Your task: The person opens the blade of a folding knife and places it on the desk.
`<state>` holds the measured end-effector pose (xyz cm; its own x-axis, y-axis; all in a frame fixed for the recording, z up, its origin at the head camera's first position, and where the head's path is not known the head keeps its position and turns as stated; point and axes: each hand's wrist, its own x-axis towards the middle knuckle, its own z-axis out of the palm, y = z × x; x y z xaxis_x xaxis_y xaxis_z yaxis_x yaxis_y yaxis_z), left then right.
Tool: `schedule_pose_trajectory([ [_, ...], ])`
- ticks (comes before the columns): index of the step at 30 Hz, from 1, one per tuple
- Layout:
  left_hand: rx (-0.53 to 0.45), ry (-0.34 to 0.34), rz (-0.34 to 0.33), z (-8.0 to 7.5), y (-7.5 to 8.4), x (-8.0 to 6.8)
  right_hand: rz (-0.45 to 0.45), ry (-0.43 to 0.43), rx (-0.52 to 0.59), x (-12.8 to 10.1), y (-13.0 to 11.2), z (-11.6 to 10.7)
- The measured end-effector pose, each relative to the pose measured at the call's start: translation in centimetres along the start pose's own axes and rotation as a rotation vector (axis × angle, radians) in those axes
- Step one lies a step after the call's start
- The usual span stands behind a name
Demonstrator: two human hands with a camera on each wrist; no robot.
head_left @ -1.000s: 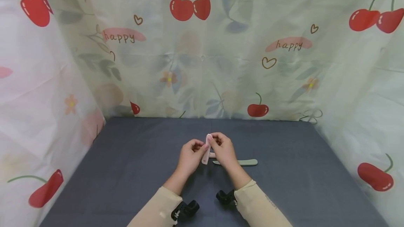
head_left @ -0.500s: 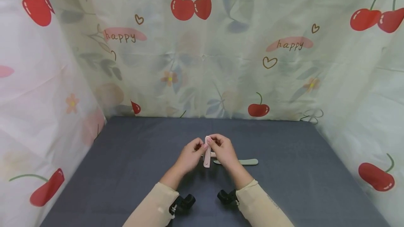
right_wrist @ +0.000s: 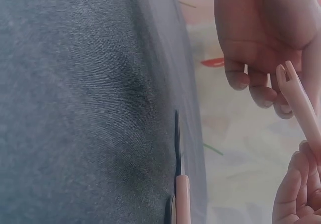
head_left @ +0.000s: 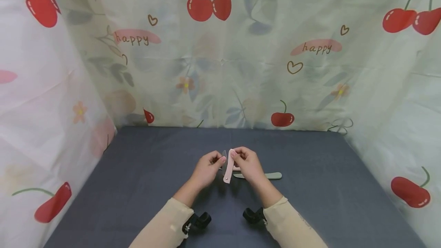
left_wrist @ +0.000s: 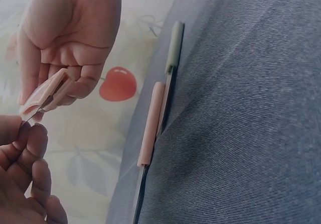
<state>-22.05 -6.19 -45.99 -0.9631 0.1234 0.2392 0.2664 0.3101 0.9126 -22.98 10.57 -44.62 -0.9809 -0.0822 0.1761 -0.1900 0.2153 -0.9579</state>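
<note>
Both hands hold a pink folding knife (head_left: 229, 168) over the table, its blade (head_left: 224, 160) swung partly out of the handle. My left hand (head_left: 205, 168) pinches the blade between thumb and fingers. Thumb and fingers of my right hand (head_left: 249, 165) grip the upper end of the handle. In the left wrist view the handle's slot (left_wrist: 60, 89) faces the camera. Beneath the hands lies a second knife with a pink handle (left_wrist: 152, 123), its blade out. Beside it is a knife with a green handle (head_left: 273, 176), also unfolded; my right hand and wrist cover part of it in the head view.
The knives lie on a dark grey cloth-covered table (head_left: 155, 186). A curtain (head_left: 220, 60) printed with cherries, hearts and words rises behind the table and along both sides. Black wrist mounts (head_left: 197, 222) sit at the sleeve cuffs.
The blade has come partly out of the pink handle and now shows beside it. My right hand has shifted slightly right with the handle, which now leans. The knives on the table stay put.
</note>
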Motion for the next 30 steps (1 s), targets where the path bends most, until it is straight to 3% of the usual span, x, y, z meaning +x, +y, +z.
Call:
schedule_pose_trajectory([
  [11,-0.08,0.064,-0.045,-0.7,0.0,-0.2,0.075,-0.007,0.059,0.0,0.3,-1.3],
  [22,-0.133,0.137,-0.08,-1.6,-1.0,-0.6,0.15,-0.041,0.133,-0.2,0.9,-3.1],
  [30,-0.156,0.091,-0.128,-2.0,-1.0,-1.0,0.164,-0.06,0.141,-0.5,1.0,-3.7],
])
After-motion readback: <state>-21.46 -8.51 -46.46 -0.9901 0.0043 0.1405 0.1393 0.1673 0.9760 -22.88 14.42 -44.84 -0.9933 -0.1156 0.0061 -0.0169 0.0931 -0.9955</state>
